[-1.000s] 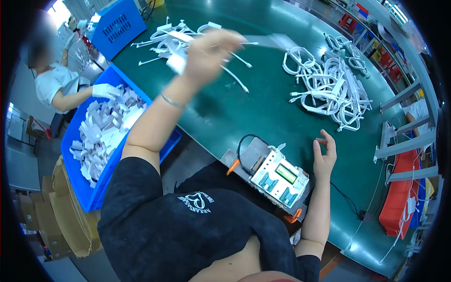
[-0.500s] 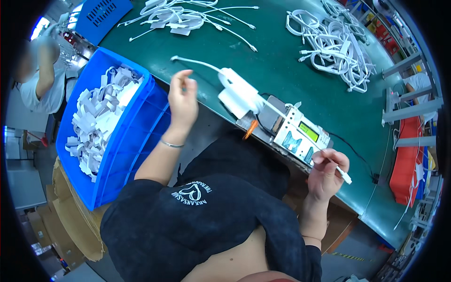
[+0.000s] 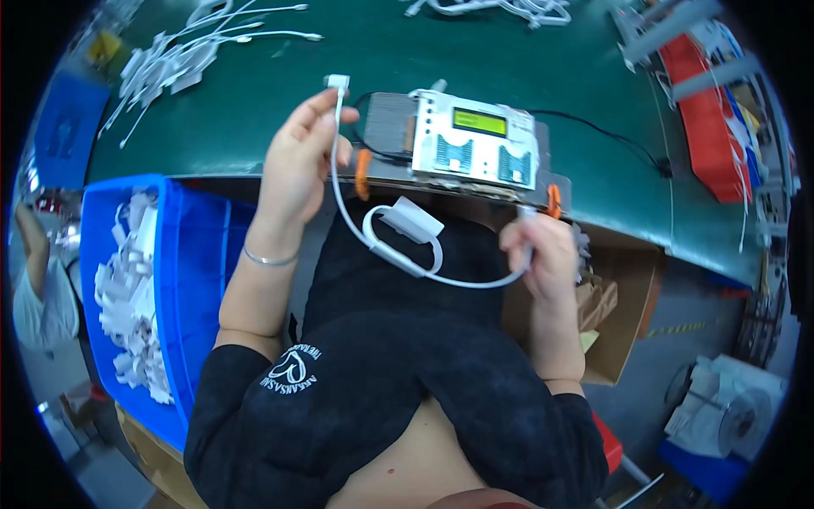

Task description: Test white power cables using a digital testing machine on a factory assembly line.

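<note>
A white cable (image 3: 396, 258) with a plug at each end hangs in a loop between my hands, in front of the table edge. My left hand (image 3: 301, 157) pinches it just below its upper plug (image 3: 337, 82), which points up. In my right hand (image 3: 544, 254) is the other end, its plug (image 3: 527, 211) blurred near the fingertips. A white paper label (image 3: 411, 219) and a coiled part of the cable dangle at the middle. Between and beyond the hands lies a white tester board (image 3: 435, 127) with a lit yellow-green display (image 3: 479, 121).
Orange clamps (image 3: 363, 174) grip the green table's (image 3: 585, 76) edge. White cables (image 3: 174, 68) lie at the far left, more (image 3: 509, 8) farther back. Left stands a blue bin (image 3: 203, 254) of white paper pieces; right, a cardboard box (image 3: 619, 339) and red bin (image 3: 699, 127). Another person is far left.
My left hand, empty before, now holds the cable's other end. The cable has come off the table toward my body. My right hand has turned its plug upward. The view has swung round.
</note>
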The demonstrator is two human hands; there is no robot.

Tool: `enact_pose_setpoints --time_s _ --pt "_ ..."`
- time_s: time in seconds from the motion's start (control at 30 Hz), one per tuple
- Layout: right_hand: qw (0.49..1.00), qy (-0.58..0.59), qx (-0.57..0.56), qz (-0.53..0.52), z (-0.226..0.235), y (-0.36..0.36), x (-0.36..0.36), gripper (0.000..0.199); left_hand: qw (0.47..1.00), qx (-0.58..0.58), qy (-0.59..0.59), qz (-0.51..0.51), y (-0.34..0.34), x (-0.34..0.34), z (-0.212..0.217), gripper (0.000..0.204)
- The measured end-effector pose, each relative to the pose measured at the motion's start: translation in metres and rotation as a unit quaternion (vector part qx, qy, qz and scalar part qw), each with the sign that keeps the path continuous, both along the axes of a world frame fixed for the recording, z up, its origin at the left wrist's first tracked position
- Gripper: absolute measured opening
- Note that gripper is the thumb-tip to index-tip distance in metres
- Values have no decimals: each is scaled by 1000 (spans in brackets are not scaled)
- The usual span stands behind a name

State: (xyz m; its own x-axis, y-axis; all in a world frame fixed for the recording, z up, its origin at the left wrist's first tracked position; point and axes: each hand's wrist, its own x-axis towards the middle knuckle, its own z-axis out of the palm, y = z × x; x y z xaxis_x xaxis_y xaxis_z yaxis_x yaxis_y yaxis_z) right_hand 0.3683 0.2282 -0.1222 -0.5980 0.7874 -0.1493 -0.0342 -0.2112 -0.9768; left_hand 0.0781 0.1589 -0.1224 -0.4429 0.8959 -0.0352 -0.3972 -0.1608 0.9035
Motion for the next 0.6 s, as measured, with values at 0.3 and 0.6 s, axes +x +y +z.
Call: enact_pose_setpoints --time_s 0.3,0.6 --pt "989 34 -42 -140 -41 7 -22 25 956 35 278 -81 -4 63 7 18" --pt "984 -33 35 -171 -34 4 -22 27 788 48 607 -87 3 68 1 8"
